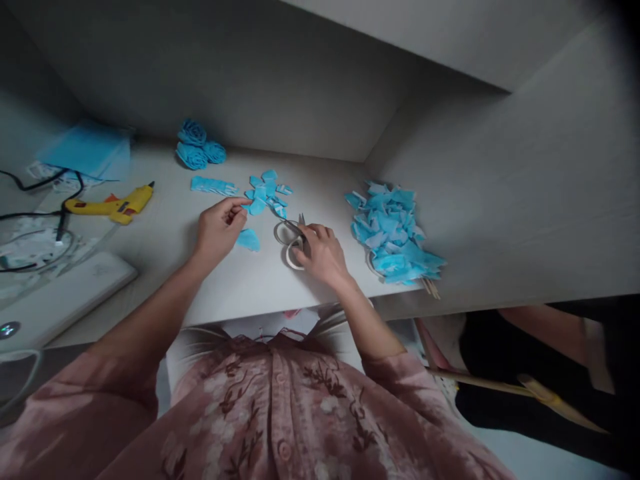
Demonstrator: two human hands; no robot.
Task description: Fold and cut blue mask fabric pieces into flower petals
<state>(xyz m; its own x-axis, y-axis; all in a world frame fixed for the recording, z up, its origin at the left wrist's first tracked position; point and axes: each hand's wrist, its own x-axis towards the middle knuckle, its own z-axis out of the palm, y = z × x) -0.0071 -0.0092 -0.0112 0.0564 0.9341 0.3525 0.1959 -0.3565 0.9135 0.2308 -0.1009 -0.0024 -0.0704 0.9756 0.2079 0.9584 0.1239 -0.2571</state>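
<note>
Several small blue cut pieces lie in a loose group at the middle of the table. At their lower left is my left hand, its fingertips pinched at the edge of a blue piece. One more blue piece lies flat below those fingertips. My right hand is over the scissors, its thumb and fingers around their blades and one handle loop. The scissors rest on the table, tips pointing away from me. A row of overlapping blue strips lies behind my left hand.
Blue rosettes stand at the back. A yellow glue gun, cables, a blue stack and a white box fill the left. On the right, a blue heap sits by the side panel. Another person's arm shows lower right.
</note>
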